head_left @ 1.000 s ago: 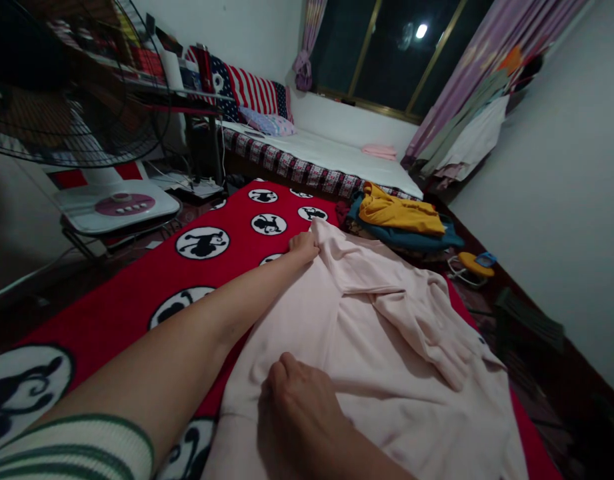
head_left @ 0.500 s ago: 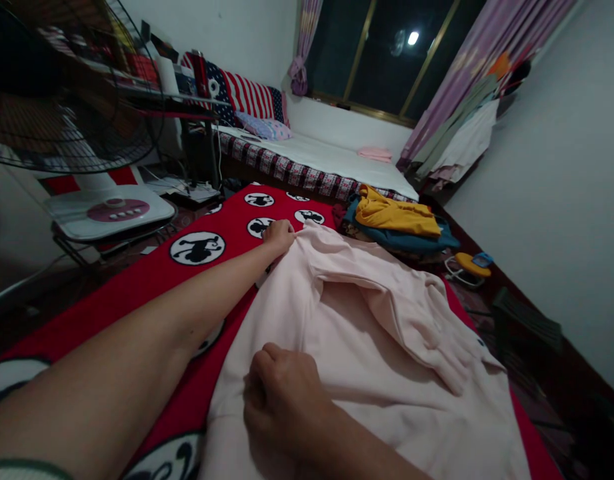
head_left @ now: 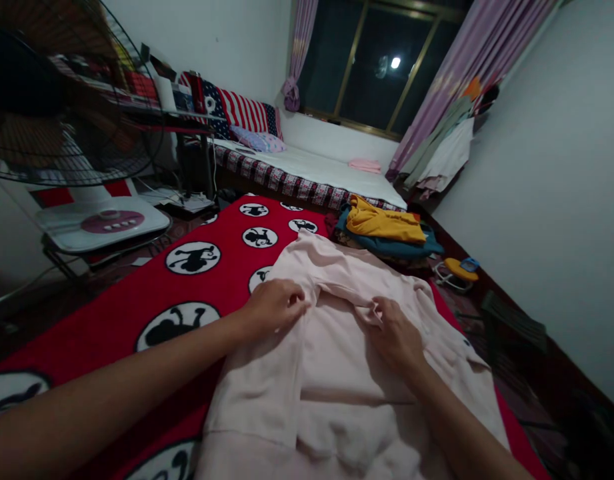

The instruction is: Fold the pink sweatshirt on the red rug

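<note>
We see a pale pink garment [head_left: 337,340] lying spread on a red blanket [head_left: 111,327], which is printed with white circles, each one with a dark animal figure inside. Both of our hands are upon this garment. Our left hand [head_left: 274,307] is at its left side, with the fingers curled, and the thumb and forefinger pinch the cloth near one end of a folded-over part. Our right hand [head_left: 397,335] is well apart from the left one, and it pinches the edge of the same folded part between thumb and fingertips. Between the two hands the cloth lies with some soft creases. Just beyond the garment there is a pile of clothes, where a yellow garment [head_left: 381,223] rests on top of a teal garment [head_left: 407,249]. Farther to the right stands a stool with yellow seat [head_left: 459,270], and on this seat is a small blue object [head_left: 470,265]. At the left we have a fan [head_left: 24,80], and behind, under the window [head_left: 377,80], a bed [head_left: 317,160] with white top.
</note>
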Tool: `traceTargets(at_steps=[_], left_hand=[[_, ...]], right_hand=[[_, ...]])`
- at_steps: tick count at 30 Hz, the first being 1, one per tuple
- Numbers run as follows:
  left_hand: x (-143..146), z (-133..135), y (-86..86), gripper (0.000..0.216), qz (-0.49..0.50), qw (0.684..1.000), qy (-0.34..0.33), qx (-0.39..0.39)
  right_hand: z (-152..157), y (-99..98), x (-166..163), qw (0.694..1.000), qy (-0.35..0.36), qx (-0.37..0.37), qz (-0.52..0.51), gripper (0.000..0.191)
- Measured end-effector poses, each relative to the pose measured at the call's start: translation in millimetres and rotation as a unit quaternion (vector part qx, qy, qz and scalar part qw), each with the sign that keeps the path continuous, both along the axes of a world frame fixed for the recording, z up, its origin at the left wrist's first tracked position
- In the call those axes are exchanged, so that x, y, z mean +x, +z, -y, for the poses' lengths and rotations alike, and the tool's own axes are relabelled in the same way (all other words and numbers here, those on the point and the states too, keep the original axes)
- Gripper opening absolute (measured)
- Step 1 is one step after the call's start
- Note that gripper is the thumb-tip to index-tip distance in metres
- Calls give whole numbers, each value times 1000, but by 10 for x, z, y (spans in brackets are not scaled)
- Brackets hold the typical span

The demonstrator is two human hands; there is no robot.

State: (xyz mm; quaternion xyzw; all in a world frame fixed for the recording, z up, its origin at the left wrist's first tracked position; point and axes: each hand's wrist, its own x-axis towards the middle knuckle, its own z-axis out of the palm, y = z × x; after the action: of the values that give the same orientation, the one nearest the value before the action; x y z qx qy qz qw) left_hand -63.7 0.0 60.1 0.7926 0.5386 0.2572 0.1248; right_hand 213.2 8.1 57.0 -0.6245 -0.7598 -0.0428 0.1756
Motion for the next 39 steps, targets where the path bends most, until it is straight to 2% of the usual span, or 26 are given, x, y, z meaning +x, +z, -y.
traceTargets(at_steps=[1, 3, 5, 7, 8, 9, 11, 12, 13, 14, 16, 19, 23, 27, 30, 35, 37, 39], left_hand=[[56, 141, -5, 23, -9, 1000, -23, -20], [155, 346, -32, 24, -14, 997, -55, -43], [215, 428, -61, 23, 1, 995, -81, -56], [234, 398, -80, 19, 33, 990, -110, -77], [233, 353, -87, 19, 49, 986, -127, -93], [229, 297, -94, 20, 64, 982, -141, -107], [222, 176, -118, 22, 90, 980, -142, -103], [223, 121, -140, 23, 104, 984, -124, -77], [228, 74, -170, 24, 116, 988, -93, -38], [237, 35, -209, 26, 121, 991, -59, 6], [261, -16, -307, 34, 96, 993, -6, 65], [300, -51, -456, 41, 3, 998, 17, 64], [332, -74, -574, 42, -57, 997, 32, 52], [340, -86, -608, 42, -59, 995, 46, 59], [341, -88, -615, 43, -57, 996, 47, 55], [358, -104, -662, 45, -68, 996, 45, 43], [366, -111, -696, 46, -70, 995, 45, 50], [370, -112, -720, 46, -70, 995, 43, 56]], right_hand=[[-56, 27, 90, 1000, -3, -11, -4, 26], [-151, 164, 216, 999, -1, 45, -28, 9], [-223, 347, 282, 986, -8, 158, -57, 4], [-273, 478, 308, 976, -17, 210, -50, 9], [-290, 503, 313, 982, -13, 185, -24, 13], [-305, 501, 314, 992, -5, 126, 11, 16], [-343, 439, 309, 997, 2, -51, 66, 20], [-374, 397, 300, 989, -2, -127, 70, 22], [-418, 359, 283, 983, -11, -172, 55, 23], [-477, 331, 255, 983, -21, -182, 25, 24], [-646, 305, 156, 989, -23, -135, -56, 26], [-1005, 291, -92, 990, 18, -71, -118, 29], [-1531, 194, -456, 995, 24, -42, -85, 31], [-1910, 62, -679, 997, 12, -67, -44, 19], [-2054, 12, -726, 996, 17, -81, -17, 18], [-2111, -23, -747, 999, -17, -33, 19, 18], [-2133, -3, -834, 999, -20, -11, 31, 14], [-2181, 50, -994, 999, -17, 16, 28, 19]])
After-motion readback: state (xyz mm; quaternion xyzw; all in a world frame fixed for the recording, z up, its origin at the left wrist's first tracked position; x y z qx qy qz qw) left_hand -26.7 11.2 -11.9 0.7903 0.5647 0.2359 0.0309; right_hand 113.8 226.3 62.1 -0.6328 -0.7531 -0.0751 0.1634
